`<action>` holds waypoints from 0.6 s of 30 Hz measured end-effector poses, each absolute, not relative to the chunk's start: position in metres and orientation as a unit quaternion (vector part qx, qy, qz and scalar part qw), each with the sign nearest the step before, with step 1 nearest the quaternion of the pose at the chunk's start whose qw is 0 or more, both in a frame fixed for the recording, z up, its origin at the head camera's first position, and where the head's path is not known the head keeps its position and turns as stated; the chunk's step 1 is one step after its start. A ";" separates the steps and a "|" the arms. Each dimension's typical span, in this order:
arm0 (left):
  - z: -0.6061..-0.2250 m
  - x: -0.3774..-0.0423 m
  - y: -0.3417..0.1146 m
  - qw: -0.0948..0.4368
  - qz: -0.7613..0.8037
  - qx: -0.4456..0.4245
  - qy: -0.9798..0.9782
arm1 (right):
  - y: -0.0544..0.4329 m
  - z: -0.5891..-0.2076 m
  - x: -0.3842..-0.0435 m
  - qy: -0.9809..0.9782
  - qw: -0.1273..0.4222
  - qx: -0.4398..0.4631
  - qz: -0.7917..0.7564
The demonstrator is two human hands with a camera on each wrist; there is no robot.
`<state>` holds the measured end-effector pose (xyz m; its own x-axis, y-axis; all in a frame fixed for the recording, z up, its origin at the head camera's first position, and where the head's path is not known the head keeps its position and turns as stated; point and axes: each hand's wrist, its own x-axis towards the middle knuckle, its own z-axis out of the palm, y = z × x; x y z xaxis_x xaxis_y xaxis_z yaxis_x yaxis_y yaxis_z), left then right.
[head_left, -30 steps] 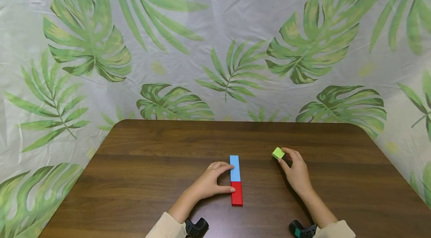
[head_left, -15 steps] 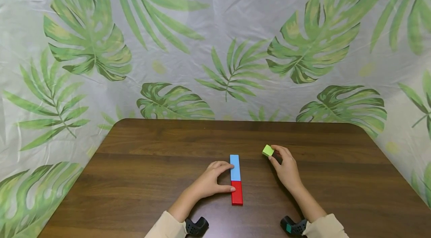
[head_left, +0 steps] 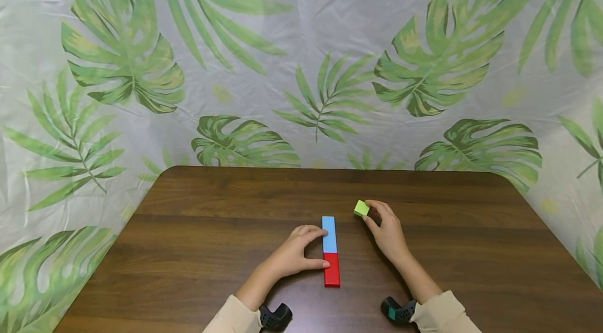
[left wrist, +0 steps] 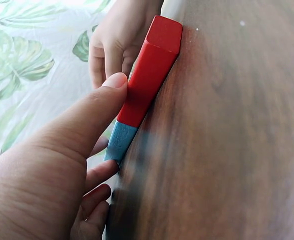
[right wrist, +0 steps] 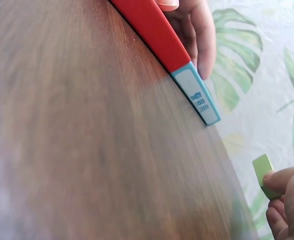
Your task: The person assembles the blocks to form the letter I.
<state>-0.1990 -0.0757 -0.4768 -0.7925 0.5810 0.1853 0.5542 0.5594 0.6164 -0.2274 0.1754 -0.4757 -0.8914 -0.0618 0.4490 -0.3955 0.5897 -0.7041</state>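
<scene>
A light blue block and a red block lie end to end in one line on the table. My left hand is at their left side: its thumb rests on the red block and its index fingertip touches the blue one. Printed writing on a pale label shows on the blue block's side in the right wrist view. Beyond the blue block's far end, to the right, my right hand pinches a small lime-green block between thumb and fingers, apart from the other two blocks.
The brown wooden table has rounded far corners. Behind it hangs a pale cloth printed with green leaves. A black device sits at each wrist, the left device and the right device.
My right hand has moved left across the table with the lime-green block, closer to the blue block. The left hand and the red and blue blocks have stayed in place.
</scene>
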 end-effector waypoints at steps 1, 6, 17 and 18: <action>-0.477 -0.199 -0.076 0.019 0.341 0.322 0.883 | 0.174 -0.476 -0.228 -0.869 0.194 0.133 0.435; -0.477 -0.199 -0.076 0.018 0.338 0.322 0.884 | 0.169 -0.477 -0.232 -0.865 0.196 0.137 0.440; -0.475 -0.199 -0.076 0.022 0.339 0.321 0.884 | 0.158 -0.477 -0.240 -0.865 0.175 0.139 0.449; -0.475 -0.199 -0.076 0.022 0.339 0.321 0.884 | 0.157 -0.477 -0.241 -0.864 0.174 0.141 0.451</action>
